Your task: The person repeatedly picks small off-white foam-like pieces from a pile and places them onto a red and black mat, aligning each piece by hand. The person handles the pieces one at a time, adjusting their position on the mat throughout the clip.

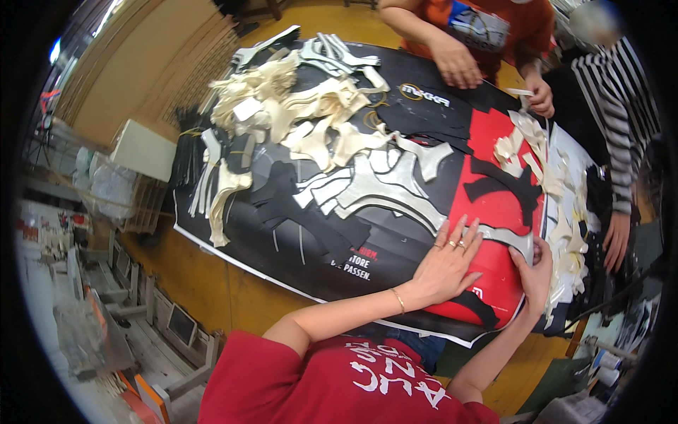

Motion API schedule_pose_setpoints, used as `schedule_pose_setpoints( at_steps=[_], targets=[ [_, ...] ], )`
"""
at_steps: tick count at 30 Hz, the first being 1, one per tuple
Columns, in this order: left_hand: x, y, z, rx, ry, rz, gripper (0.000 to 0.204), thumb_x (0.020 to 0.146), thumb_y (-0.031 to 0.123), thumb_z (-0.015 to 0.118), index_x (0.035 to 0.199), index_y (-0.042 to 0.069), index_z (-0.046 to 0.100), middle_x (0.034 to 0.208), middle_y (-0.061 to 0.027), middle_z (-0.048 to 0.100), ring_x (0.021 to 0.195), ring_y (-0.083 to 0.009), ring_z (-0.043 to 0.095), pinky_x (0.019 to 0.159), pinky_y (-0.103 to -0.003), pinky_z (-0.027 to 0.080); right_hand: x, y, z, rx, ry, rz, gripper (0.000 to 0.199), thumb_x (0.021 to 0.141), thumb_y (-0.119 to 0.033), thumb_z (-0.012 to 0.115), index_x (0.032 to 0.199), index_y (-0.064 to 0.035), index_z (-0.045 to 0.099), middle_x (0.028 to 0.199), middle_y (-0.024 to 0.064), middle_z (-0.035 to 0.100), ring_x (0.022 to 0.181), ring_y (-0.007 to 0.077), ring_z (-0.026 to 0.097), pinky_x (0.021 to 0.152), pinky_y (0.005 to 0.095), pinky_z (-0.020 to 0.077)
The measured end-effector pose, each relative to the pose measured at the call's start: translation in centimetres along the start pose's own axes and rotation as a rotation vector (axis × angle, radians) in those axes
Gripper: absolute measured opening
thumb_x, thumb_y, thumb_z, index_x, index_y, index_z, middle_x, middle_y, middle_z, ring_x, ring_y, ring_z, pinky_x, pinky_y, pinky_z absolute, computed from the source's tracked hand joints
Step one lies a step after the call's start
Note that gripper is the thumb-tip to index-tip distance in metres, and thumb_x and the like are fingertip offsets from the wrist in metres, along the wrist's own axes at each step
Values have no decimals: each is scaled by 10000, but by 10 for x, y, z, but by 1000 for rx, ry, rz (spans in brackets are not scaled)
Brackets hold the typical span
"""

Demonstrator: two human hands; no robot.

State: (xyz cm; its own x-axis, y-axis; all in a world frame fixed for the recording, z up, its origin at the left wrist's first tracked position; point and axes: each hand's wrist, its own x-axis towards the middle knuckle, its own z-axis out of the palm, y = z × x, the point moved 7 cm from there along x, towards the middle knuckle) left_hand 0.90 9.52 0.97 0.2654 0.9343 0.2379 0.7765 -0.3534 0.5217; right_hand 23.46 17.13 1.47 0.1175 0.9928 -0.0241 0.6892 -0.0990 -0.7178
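My left hand (446, 270) lies with its fingers stretched out on the red part of the table covering (494, 272), wearing rings and a bracelet. Its fingertips reach the near end of a curved light-grey fabric piece (503, 234). At the table's right edge my right hand (534, 277) pinches the other end of that piece between thumb and fingers. Beyond the piece rests a curved black fabric piece (498, 189). Another black strip (474, 309) is close to the near edge, below my left hand. Left of my hands, light-grey cut pieces (385, 194) lie overlapping.
Piles of cream cut pieces (311, 106) and black pieces (279, 194) cover the table's left. Across it, a person in orange (487, 35) handles a white strip. Someone in striped sleeves (611, 92) stands right, beside a second surface with cream pieces (565, 240).
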Motion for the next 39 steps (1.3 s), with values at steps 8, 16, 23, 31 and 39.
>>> schedule_pose_setpoints(
  at_steps=[8, 16, 23, 31, 39],
  targets=[
    [-1, -2, 2, -74, 30, -12, 744, 941, 446, 586, 1469, -44, 402, 1612, -262, 210, 1516, -409, 155, 1217, -552, 129, 15, -12, -13, 286, -66, 20, 317, 945, -122, 709, 1188, -34, 526, 826, -19, 546, 719, 23, 400, 610, 188, 297],
    [-1, -1, -10, -76, 126, -17, 794, 886, 409, 671, 1484, -25, 381, 1619, -286, 159, 1519, -426, 130, 1223, -537, 122, -51, -194, -26, -173, 140, -569, 315, 878, -23, 726, 1181, -11, 640, 871, 36, 579, 737, 101, 502, 658, 227, 398],
    [-2, -3, 5, -8, 88, -34, 726, 856, 412, 701, 1376, -52, 499, 1506, -315, 359, 1472, -410, 273, 1220, -536, 168, -92, -296, 26, 138, 142, -823, 323, 803, 48, 752, 1121, -8, 740, 880, 92, 686, 759, 156, 613, 691, 269, 477],
    [-11, -9, 2, -111, 187, -55, 808, 978, 299, 568, 1600, 64, 110, 1666, -195, 91, 1547, -317, 97, 1230, -487, 138, -81, -252, 135, -102, -82, -659, 449, 891, -267, 731, 1289, -80, 641, 1277, 234, 584, 1107, 379, 599, 954, 466, 456],
    [-2, -12, -23, -34, 247, -136, 414, 929, 182, 616, 1330, 84, 584, 1519, -196, 417, 1453, -370, 336, 1195, -614, 65, -127, -97, 32, -339, 56, -243, 324, 886, -238, 724, 1181, -104, 714, 1293, 165, 594, 1204, 343, 551, 998, 453, 409]
  ],
)
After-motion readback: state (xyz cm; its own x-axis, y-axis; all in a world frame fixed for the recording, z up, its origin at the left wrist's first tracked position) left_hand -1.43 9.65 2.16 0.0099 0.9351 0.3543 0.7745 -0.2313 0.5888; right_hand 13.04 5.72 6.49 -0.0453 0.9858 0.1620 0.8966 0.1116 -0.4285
